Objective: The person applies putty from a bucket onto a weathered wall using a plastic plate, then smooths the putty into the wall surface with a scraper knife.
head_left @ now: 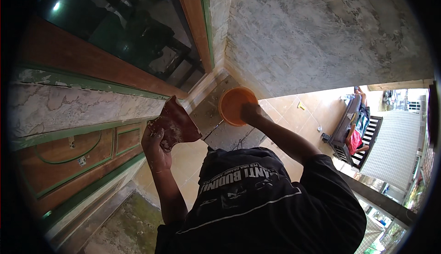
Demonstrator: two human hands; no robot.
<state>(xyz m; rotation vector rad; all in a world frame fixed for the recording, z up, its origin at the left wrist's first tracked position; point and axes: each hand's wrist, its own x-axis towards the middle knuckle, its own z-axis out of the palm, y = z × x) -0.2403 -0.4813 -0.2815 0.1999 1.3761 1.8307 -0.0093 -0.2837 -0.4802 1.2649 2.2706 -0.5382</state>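
Note:
My left hand (155,143) is closed on a bent, dark reddish-brown sheet (178,121) that looks like sandpaper, its face and lower edge marked with pale dust. The sheet is held up beside the green-edged wooden window frame. To the right, an orange bucket (232,98) stands in the corner between the two walls. Over the bucket's right side, my right hand (251,113) reaches across the rim with the fingers curled. Whatever lies in those fingers is hidden in shadow.
A patchy grey plastered wall (321,33) rises ahead and right. Panelled wood with green trim (78,153) is on the left. A small yellow tool (301,105) lies on the tiled floor (285,116). Farther right, a person (360,127) is on a dark slatted bench (342,127).

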